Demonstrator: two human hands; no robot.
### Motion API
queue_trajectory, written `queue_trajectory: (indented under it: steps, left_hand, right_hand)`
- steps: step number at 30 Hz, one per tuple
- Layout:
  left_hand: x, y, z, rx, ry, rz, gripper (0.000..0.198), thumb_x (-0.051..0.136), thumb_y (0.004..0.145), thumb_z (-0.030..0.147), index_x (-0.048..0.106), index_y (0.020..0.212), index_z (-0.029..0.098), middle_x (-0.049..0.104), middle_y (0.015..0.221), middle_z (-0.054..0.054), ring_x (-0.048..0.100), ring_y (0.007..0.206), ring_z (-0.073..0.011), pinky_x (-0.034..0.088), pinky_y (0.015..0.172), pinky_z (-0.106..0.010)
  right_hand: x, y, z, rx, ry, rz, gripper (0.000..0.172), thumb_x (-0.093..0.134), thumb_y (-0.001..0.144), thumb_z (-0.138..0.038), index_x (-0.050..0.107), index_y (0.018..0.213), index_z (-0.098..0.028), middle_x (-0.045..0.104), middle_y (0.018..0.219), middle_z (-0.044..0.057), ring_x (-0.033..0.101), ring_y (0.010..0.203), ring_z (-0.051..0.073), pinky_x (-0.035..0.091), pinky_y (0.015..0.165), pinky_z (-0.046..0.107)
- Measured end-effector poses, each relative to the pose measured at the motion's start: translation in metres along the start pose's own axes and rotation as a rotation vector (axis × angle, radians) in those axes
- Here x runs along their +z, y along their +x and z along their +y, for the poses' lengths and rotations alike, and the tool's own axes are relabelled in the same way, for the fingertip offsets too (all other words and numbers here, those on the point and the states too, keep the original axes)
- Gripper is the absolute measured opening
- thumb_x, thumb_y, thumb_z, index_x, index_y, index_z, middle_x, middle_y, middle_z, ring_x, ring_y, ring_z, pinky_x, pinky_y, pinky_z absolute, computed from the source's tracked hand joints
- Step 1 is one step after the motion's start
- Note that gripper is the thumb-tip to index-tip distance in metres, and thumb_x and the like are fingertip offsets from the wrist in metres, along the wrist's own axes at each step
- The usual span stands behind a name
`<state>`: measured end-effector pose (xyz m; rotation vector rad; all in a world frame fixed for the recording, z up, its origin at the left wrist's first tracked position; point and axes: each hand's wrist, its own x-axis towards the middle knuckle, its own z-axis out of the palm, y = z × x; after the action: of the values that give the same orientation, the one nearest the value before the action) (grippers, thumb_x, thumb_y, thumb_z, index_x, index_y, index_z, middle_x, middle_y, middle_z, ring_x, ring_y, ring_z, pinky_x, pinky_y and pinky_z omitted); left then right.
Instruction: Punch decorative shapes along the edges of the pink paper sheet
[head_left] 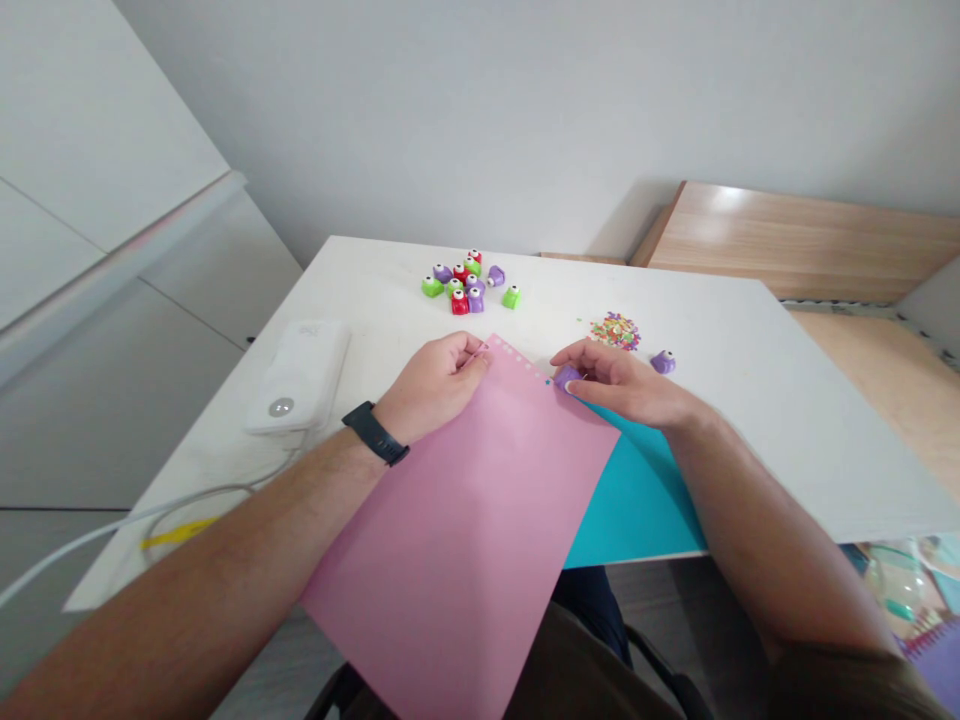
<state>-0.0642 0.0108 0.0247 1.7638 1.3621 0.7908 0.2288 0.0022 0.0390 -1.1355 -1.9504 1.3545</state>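
Note:
A sheet of pink paper (480, 500) slants across the near side of the table, its lower part hanging past the front edge. My left hand (442, 385) pinches its far left corner. A row of small punched holes runs along its far edge. My right hand (622, 385) grips a purple craft punch (568, 378) at that edge, thumb in front and fingers behind. Under the pink sheet lies turquoise paper (637, 490), showing on the right. Behind my right hand is a pile of tiny colourful paper cut-outs (616, 331). Another purple punch (664, 362) stands to the right of that pile.
Several red, green and purple punches (459, 300) are grouped at the back of the white table (750, 400). A white device (298, 375) with a cable lies at left, near a yellow object (178, 532). A wooden panel (795, 235) stands back right.

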Motion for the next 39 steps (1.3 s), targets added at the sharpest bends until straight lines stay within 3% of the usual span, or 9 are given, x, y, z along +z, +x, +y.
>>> queue_trajectory:
  steps: [9, 15, 24, 39]
  left_hand:
    - [0.001, 0.000, 0.000, 0.005, -0.018, -0.005, 0.035, 0.058, 0.098, 0.054, 0.068, 0.099, 0.020, 0.075, 0.086, -0.003, 0.065, 0.072, -0.0190, 0.045, 0.062, -0.030]
    - [0.001, 0.000, 0.001, 0.016, -0.014, -0.010, 0.037, 0.057, 0.098, 0.056, 0.068, 0.099, 0.020, 0.075, 0.086, -0.004, 0.066, 0.073, -0.0197, 0.047, 0.063, -0.030]
    - [0.003, -0.002, 0.003, 0.025, -0.047, -0.021, 0.036, 0.057, 0.100, 0.055, 0.067, 0.098, 0.020, 0.074, 0.084, -0.003, 0.065, 0.071, -0.0191, 0.045, 0.063, -0.031]
    - [0.002, -0.004, 0.006, 0.030, -0.063, -0.006, 0.036, 0.058, 0.099, 0.054, 0.067, 0.097, 0.020, 0.072, 0.082, -0.002, 0.062, 0.070, -0.0172, 0.044, 0.062, -0.029]
  right_hand:
    - [0.003, 0.000, 0.003, -0.023, -0.069, -0.040, 0.034, 0.069, 0.099, -0.039, 0.064, 0.129, -0.024, 0.070, 0.104, 0.005, 0.062, 0.089, 0.019, 0.052, 0.078, 0.034]
    - [0.008, 0.000, 0.002, -0.005, -0.029, -0.071, 0.037, 0.070, 0.099, -0.045, 0.063, 0.130, -0.026, 0.068, 0.096, 0.002, 0.058, 0.079, 0.017, 0.049, 0.069, 0.030]
    - [0.011, 0.002, 0.002, 0.023, -0.032, -0.050, 0.041, 0.075, 0.094, -0.040, 0.061, 0.129, -0.024, 0.062, 0.085, -0.002, 0.053, 0.072, 0.014, 0.043, 0.063, 0.027]
    - [0.021, 0.004, 0.000, 0.054, -0.018, 0.073, 0.030, 0.077, 0.081, -0.029, 0.063, 0.107, -0.023, 0.067, 0.084, -0.001, 0.057, 0.073, 0.016, 0.044, 0.066, 0.031]
